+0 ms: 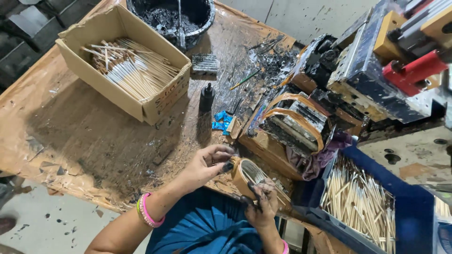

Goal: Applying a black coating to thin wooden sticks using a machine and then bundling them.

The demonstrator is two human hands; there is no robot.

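A roll of brown packing tape (246, 175) is held between both hands at the near edge of the table. My left hand (208, 162), fingertips stained black, grips the roll's left side. My right hand (262, 203), also ink-stained, pinches it from below at the right. Pink and yellow bangles sit on my left wrist (147, 212).
A cardboard box (155, 106) of thin wooden sticks stands at the back left. A black ink tub (202, 21), a small black bottle (206, 96) and a blue wrapper (221, 121) lie on the paper-covered table (94, 136). An ink-smeared machine (358, 70) fills the right. A blue bin (414, 216) holds several sticks.
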